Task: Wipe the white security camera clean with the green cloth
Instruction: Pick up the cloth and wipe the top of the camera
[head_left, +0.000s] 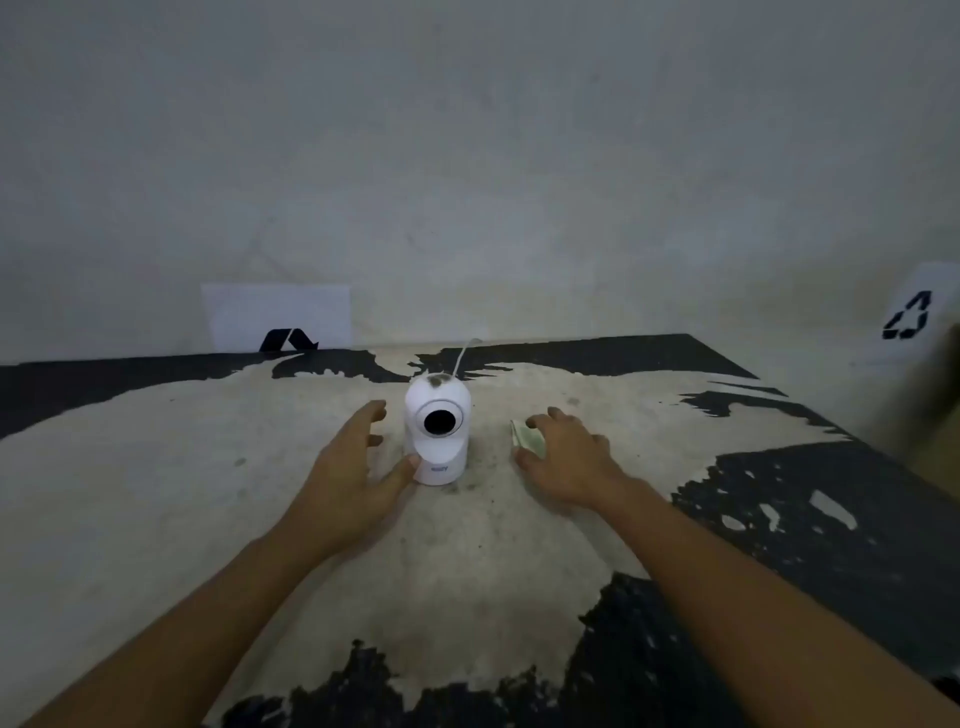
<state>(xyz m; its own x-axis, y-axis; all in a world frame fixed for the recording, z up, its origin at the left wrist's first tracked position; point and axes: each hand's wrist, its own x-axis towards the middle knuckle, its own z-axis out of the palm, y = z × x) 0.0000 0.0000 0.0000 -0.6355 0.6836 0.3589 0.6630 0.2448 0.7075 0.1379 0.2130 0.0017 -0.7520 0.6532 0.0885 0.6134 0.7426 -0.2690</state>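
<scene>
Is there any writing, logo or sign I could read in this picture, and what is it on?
Small grey brand word on the base of the white domed security camera: too blurred to read.
Black recycling-style arrows symbol, no letters, on the white paper sheet at right.
Black arrow-like mark, partly hidden, on the white paper sheet at left.
No other text is visible.

Bare, utilitarian workroom. Evidence: worn tabletop (156, 493), black coating flaked to pale patches; plain unfinished wall (467, 156) behind; paper sheets bearing black stencilled symbols at 11 o'clock (278, 317) and 2 o'clock (914, 317).
</scene>
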